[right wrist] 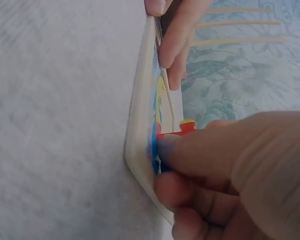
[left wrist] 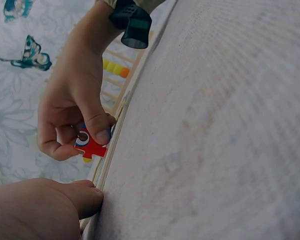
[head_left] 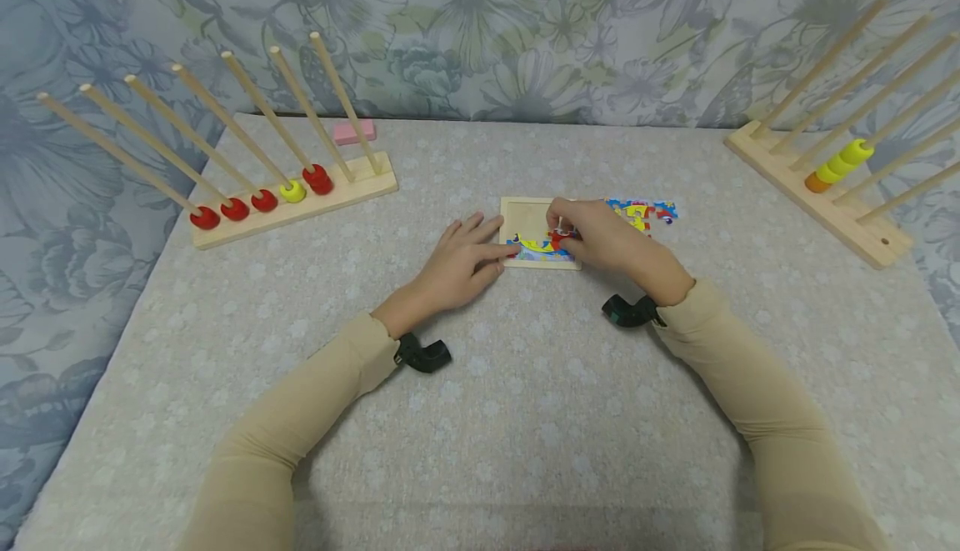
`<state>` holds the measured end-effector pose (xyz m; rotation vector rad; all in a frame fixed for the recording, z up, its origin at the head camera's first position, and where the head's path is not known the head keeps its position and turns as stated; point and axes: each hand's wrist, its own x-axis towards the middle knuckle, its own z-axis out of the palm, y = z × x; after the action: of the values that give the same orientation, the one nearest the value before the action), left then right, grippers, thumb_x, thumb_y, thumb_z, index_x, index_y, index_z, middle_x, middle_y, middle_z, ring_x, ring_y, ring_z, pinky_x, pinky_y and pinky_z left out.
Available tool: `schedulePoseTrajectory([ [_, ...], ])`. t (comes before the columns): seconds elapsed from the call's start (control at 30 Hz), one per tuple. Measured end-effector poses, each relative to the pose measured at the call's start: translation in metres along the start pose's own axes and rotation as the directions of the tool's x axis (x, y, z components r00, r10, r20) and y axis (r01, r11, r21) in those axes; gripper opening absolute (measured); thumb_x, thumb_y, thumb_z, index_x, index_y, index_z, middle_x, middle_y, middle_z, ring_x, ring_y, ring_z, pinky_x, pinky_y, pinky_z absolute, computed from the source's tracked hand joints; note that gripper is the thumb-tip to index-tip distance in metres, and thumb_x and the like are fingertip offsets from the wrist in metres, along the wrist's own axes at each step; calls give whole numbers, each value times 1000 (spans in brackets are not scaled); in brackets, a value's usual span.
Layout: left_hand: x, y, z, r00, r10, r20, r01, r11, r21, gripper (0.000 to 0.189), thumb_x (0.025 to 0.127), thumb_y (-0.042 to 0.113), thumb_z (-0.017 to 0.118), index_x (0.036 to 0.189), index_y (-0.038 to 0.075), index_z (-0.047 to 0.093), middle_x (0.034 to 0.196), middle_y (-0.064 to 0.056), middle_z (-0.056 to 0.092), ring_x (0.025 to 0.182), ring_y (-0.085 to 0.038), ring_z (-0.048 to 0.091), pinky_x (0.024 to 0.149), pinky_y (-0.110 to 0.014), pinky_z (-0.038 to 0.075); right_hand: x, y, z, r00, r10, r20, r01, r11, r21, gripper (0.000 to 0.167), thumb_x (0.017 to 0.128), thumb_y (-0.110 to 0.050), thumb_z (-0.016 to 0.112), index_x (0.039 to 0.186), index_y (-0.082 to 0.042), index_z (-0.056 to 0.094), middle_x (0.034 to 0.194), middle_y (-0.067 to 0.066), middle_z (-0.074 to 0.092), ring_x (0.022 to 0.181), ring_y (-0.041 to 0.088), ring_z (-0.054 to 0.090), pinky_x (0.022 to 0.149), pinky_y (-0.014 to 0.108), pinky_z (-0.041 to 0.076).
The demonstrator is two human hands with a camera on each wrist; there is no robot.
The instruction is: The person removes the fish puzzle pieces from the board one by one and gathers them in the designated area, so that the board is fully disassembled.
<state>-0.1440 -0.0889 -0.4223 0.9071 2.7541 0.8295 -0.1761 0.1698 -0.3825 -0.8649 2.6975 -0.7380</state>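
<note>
A small wooden puzzle frame (head_left: 525, 216) lies on the table, its near row filled with blue and yellow pieces (head_left: 534, 249). My right hand (head_left: 609, 238) pinches a red puzzle piece (left wrist: 91, 145) between thumb and fingers, close over the frame's right side. In the right wrist view the piece's lower edge is right at the filled row. My left hand (head_left: 461, 263) lies with fingers spread at the frame's left edge, its index fingertip on the near-left corner. More joined puzzle pieces (head_left: 643, 211) lie just beyond the right hand, partly hidden by it.
A wooden peg stand (head_left: 296, 211) with red and yellow beads stands at the left, a pink block (head_left: 354, 132) behind it. Another peg stand (head_left: 821, 176) with yellow and orange beads is at the right. A floral-patterned wall (head_left: 480, 42) borders the table's back.
</note>
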Motion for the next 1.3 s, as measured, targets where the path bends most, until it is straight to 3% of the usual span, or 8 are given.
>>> schedulePoseTrajectory([
  [0.17, -1, 0, 0, 1000, 0, 0, 0, 1000, 1, 37, 102, 21, 59, 138, 20, 67, 163, -18, 38, 155, -45, 25, 123, -68, 17, -2, 1, -5, 1000, 12, -12, -12, 999, 45, 14, 97, -1, 61, 110, -5, 61, 95, 15, 70, 72, 22, 53, 69, 33, 43],
  [0.43, -1, 1, -1, 1000, 2, 0, -2, 1000, -5, 37, 102, 21, 59, 138, 20, 67, 163, -17, 39, 155, -45, 25, 124, -67, 16, -16, 12, -30, 986, 101, -136, -94, 994, 62, 27, 98, -1, 55, 117, -5, 72, 91, 12, 69, 68, 19, 49, 63, 28, 39],
  [0.6, -1, 0, 0, 1000, -2, -2, 2, 1000, -6, 37, 102, 21, 58, 138, 20, 66, 163, -17, 39, 155, -44, 24, 124, -66, 15, -42, 34, -44, 968, 220, -122, -211, 974, 78, 27, 100, -3, 55, 120, -4, 73, 90, 15, 72, 66, 17, 53, 57, 25, 39],
  [0.83, -1, 0, 0, 1000, -3, 1, 3, 1000, 3, 37, 102, 21, 59, 138, 20, 66, 163, -17, 39, 156, -44, 24, 124, -66, 15, -76, 68, -57, 923, 369, -109, -361, 929, 88, 26, 102, -6, 54, 122, -3, 70, 85, 14, 68, 68, 16, 56, 58, 26, 42],
  [1.03, -1, 0, 0, 1000, 2, 0, -2, 1000, -4, 37, 102, 21, 58, 138, 20, 66, 163, -17, 39, 156, -44, 24, 124, -67, 15, -89, 84, -60, 904, 414, -111, -401, 908, 119, 26, 101, -4, 54, 122, 0, 68, 85, 14, 65, 65, 13, 53, 58, 24, 43],
  [1.3, -1, -2, 2, 1000, -3, 1, 3, 1000, -1, 37, 102, 21, 58, 139, 21, 66, 163, -16, 38, 156, -43, 23, 124, -66, 15, -87, 88, -54, 907, 412, -87, -402, 908, 117, 24, 100, -5, 57, 121, -1, 68, 85, 13, 63, 63, 12, 50, 57, 26, 40],
])
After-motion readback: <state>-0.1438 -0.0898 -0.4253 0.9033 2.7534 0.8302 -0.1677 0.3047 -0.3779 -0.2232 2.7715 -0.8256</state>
